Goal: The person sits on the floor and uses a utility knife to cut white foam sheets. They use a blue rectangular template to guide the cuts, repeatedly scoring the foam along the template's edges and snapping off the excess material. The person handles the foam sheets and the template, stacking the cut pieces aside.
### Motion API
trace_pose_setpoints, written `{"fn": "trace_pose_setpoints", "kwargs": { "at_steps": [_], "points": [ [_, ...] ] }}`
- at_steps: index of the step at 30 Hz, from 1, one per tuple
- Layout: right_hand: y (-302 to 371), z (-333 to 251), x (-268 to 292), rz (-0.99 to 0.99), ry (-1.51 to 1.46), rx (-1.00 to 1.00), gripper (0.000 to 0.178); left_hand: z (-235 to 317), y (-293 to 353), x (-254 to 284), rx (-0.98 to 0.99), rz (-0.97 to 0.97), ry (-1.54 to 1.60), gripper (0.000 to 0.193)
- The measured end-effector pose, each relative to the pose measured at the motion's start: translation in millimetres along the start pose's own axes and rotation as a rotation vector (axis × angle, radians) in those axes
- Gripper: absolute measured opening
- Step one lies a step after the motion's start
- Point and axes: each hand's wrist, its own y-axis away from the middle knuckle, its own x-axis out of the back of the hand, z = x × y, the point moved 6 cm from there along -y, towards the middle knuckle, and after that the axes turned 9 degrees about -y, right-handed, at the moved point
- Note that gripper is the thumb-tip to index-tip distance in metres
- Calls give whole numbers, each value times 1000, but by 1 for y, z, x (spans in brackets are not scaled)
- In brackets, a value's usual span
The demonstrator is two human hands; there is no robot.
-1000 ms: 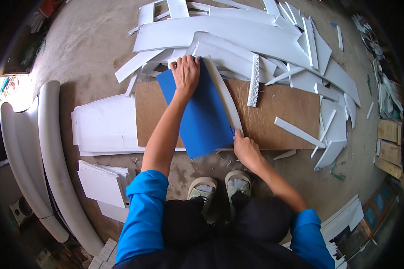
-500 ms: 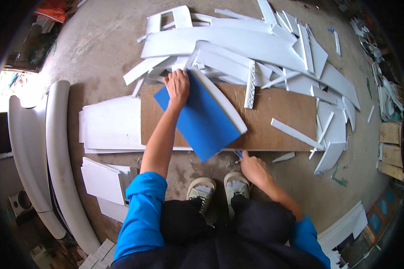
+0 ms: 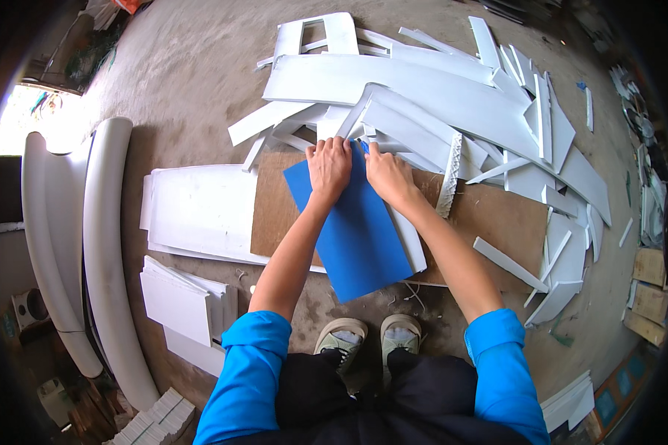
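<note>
A blue rectangular sheet (image 3: 360, 245) lies at a slant over a white foam sheet (image 3: 413, 248), whose edge shows along the blue one's right side. Both rest on a brown board (image 3: 490, 222). My left hand (image 3: 330, 169) is at the blue sheet's far end, fingers bent over it and pressing it down. Close by on its right, my right hand (image 3: 388, 174) is closed round a slim blue-handled utility knife (image 3: 364, 146) at the far right corner of the blue sheet. The knife's blade is too small to make out.
White foam offcuts (image 3: 423, 81) are heaped beyond the board. Larger white sheets (image 3: 200, 211) lie under its left part, and a stack of white pieces (image 3: 182, 297) sits nearer. Rolled white sheeting (image 3: 107, 245) stands at the left. My shoes (image 3: 341, 337) are just below the board.
My right hand has moved from the blue sheet's near end up to its far corner, carrying the knife. My left hand stays on the sheet. The view has shifted slightly.
</note>
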Motion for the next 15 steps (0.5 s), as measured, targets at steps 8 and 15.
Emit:
{"fn": "trace_pose_setpoints", "kwargs": {
  "at_steps": [8, 15],
  "points": [
    [-19, -3, -13, -19, 15, -41, 18, -1, -2, -1, -7, -1, 48, 24],
    [-8, -4, -8, -171, -11, -163, 24, 2, 0, 2, -18, 80, 20, 25]
  ]
}}
